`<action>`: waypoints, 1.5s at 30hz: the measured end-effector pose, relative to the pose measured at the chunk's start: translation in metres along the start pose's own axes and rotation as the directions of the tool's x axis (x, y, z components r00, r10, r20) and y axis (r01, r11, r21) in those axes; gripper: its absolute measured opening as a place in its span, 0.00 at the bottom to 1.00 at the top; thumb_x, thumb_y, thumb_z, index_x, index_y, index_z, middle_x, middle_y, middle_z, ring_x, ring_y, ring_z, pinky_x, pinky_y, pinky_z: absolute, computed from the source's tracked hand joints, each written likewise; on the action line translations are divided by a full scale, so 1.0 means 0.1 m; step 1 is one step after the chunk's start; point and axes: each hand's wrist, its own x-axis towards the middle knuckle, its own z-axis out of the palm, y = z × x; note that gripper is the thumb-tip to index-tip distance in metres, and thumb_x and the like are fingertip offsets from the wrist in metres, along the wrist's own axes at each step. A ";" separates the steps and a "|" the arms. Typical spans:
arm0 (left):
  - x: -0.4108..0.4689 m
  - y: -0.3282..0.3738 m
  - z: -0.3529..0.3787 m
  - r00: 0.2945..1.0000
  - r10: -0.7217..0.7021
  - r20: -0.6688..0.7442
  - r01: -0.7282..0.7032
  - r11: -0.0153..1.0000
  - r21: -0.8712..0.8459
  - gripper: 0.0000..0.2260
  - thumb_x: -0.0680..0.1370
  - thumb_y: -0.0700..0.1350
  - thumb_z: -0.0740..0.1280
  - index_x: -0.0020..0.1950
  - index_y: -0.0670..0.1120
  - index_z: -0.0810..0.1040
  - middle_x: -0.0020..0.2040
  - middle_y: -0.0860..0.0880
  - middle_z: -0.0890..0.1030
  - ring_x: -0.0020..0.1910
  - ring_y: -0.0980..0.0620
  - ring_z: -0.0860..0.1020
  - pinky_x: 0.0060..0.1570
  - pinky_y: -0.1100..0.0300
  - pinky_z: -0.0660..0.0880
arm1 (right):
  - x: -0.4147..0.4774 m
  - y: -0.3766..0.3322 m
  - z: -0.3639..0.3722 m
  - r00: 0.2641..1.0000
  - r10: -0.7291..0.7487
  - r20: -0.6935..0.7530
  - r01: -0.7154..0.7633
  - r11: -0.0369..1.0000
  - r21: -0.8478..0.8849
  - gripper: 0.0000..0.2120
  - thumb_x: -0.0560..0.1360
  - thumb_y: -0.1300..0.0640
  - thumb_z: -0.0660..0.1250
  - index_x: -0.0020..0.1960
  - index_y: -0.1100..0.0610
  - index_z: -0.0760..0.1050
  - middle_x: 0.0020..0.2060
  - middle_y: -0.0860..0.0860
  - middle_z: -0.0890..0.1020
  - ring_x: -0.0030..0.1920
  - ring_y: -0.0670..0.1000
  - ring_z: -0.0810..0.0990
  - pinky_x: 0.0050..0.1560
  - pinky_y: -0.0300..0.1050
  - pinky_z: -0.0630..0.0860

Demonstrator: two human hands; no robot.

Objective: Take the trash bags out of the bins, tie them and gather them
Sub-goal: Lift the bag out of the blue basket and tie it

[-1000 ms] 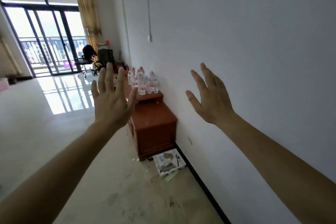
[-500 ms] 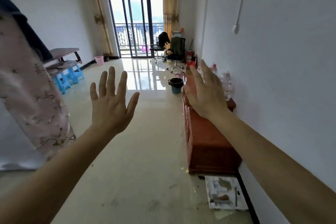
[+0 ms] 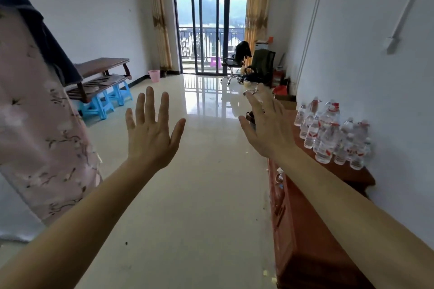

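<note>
Long room, white walls (image 3: pixel 94 7), shiny floor (image 3: pixel 206 195). Bright glass doors (image 3: pixel 209 30) at far end, yellow curtains (image 3: pixel 257 7) beside. Red-brown cabinet (image 3: pixel 300 241) along right wall.

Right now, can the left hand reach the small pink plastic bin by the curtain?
Probably not yet. The open left hand is raised in mid-air; the small pink plastic bin stands far across the room. The shiny floor between looks free.

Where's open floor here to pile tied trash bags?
The tiled floor down the middle is bare, between the blue stools on the left and the red-brown cabinet on the right. The cabinet top is crowded with water bottles; office chairs clutter the far end.
</note>
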 end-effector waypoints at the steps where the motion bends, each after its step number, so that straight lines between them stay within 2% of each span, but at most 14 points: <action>1: 0.23 0.02 0.20 1.000 0.011 0.011 -0.011 1.000 0.003 0.34 0.80 0.67 0.40 0.82 0.51 0.41 0.82 0.45 0.39 0.80 0.44 0.39 0.76 0.38 0.42 | 0.16 0.15 0.16 1.000 0.018 0.000 -0.018 1.000 -0.005 0.29 0.82 0.41 0.53 0.79 0.50 0.54 0.80 0.55 0.51 0.79 0.58 0.54 0.76 0.58 0.57; 5: 1.04 0.16 1.11 0.996 0.066 0.061 -0.068 0.997 0.026 0.34 0.79 0.68 0.38 0.81 0.52 0.38 0.81 0.46 0.35 0.80 0.44 0.37 0.76 0.37 0.41 | 0.70 0.76 0.82 0.998 0.068 0.003 -0.068 0.995 -0.068 0.29 0.82 0.41 0.53 0.79 0.51 0.54 0.80 0.55 0.51 0.78 0.58 0.54 0.76 0.59 0.57; 10: 2.28 0.36 2.30 0.990 0.111 0.088 -0.111 0.994 -0.006 0.33 0.81 0.66 0.44 0.82 0.52 0.40 0.81 0.45 0.37 0.80 0.43 0.38 0.77 0.37 0.43 | 1.53 1.55 1.77 0.992 0.125 -0.012 -0.125 0.988 -0.090 0.29 0.82 0.42 0.54 0.79 0.52 0.55 0.80 0.56 0.51 0.79 0.58 0.54 0.76 0.55 0.53; 15: 3.65 0.43 3.09 0.983 0.161 0.094 -0.165 0.985 0.044 0.32 0.82 0.65 0.45 0.82 0.53 0.42 0.82 0.46 0.38 0.80 0.43 0.40 0.77 0.37 0.45 | 2.82 2.19 2.59 0.992 0.126 0.001 -0.125 0.988 -0.089 0.29 0.82 0.42 0.54 0.79 0.53 0.56 0.80 0.59 0.53 0.78 0.60 0.55 0.75 0.61 0.58; 19: 4.61 0.24 3.59 0.985 0.157 0.068 -0.162 0.983 0.091 0.32 0.81 0.65 0.45 0.82 0.53 0.42 0.82 0.46 0.39 0.81 0.44 0.40 0.76 0.39 0.43 | 3.83 2.37 3.29 0.991 0.134 0.007 -0.133 0.991 -0.029 0.30 0.83 0.41 0.51 0.80 0.53 0.54 0.80 0.59 0.51 0.79 0.61 0.52 0.77 0.60 0.51; 22: 5.14 0.02 4.11 0.993 0.085 0.087 -0.093 0.991 0.096 0.32 0.81 0.65 0.44 0.82 0.53 0.42 0.82 0.46 0.39 0.81 0.44 0.41 0.76 0.38 0.43 | 4.43 2.53 3.90 0.996 0.081 0.039 -0.080 0.996 -0.042 0.29 0.83 0.39 0.48 0.79 0.51 0.58 0.80 0.59 0.52 0.80 0.60 0.49 0.78 0.60 0.46; 25: 5.69 -0.15 4.84 0.992 0.058 0.108 -0.069 0.992 0.101 0.33 0.81 0.65 0.44 0.82 0.53 0.42 0.82 0.46 0.39 0.81 0.43 0.42 0.76 0.37 0.45 | 5.02 2.81 4.61 0.997 0.041 0.061 -0.037 0.997 -0.066 0.29 0.82 0.38 0.48 0.79 0.50 0.60 0.80 0.60 0.54 0.80 0.61 0.48 0.78 0.63 0.44; 29: 6.59 -0.32 5.91 0.992 0.063 0.106 -0.072 0.994 0.081 0.31 0.82 0.64 0.45 0.82 0.52 0.44 0.82 0.45 0.42 0.81 0.43 0.44 0.75 0.37 0.46 | 5.93 3.25 5.68 0.994 0.052 0.099 -0.042 0.994 -0.103 0.31 0.82 0.36 0.49 0.80 0.49 0.54 0.80 0.60 0.52 0.80 0.61 0.46 0.77 0.59 0.37; 32: 7.52 -0.31 6.62 0.988 0.084 0.133 -0.092 0.995 0.050 0.32 0.82 0.64 0.44 0.82 0.51 0.47 0.82 0.44 0.44 0.81 0.42 0.47 0.75 0.37 0.49 | 6.70 3.63 6.36 0.987 0.083 0.135 -0.066 0.991 -0.120 0.32 0.81 0.36 0.50 0.81 0.48 0.49 0.80 0.59 0.50 0.80 0.60 0.45 0.77 0.58 0.36; 35: 8.44 -0.13 7.12 0.981 0.152 0.120 -0.154 0.988 0.005 0.32 0.81 0.64 0.44 0.82 0.49 0.51 0.82 0.42 0.48 0.80 0.40 0.50 0.75 0.35 0.53 | 7.31 4.08 6.71 0.987 0.122 0.100 -0.108 0.985 -0.134 0.33 0.81 0.37 0.51 0.81 0.49 0.49 0.80 0.59 0.51 0.80 0.61 0.48 0.78 0.59 0.42; 39: 9.54 0.39 7.86 0.956 0.263 0.129 -0.256 0.964 -0.066 0.31 0.82 0.62 0.46 0.81 0.46 0.56 0.81 0.40 0.53 0.79 0.38 0.55 0.73 0.34 0.57 | 8.01 4.95 7.06 0.966 0.247 0.077 -0.232 0.959 -0.165 0.33 0.81 0.37 0.51 0.81 0.50 0.50 0.80 0.59 0.51 0.80 0.62 0.49 0.78 0.63 0.48; 45: 10.74 1.32 9.25 0.893 0.429 0.134 -0.415 0.901 -0.124 0.31 0.82 0.62 0.46 0.81 0.48 0.54 0.82 0.40 0.47 0.80 0.39 0.51 0.74 0.35 0.56 | 8.75 6.42 7.76 0.929 0.365 0.059 -0.344 0.911 -0.227 0.33 0.82 0.37 0.51 0.81 0.48 0.45 0.80 0.58 0.47 0.80 0.60 0.47 0.77 0.57 0.41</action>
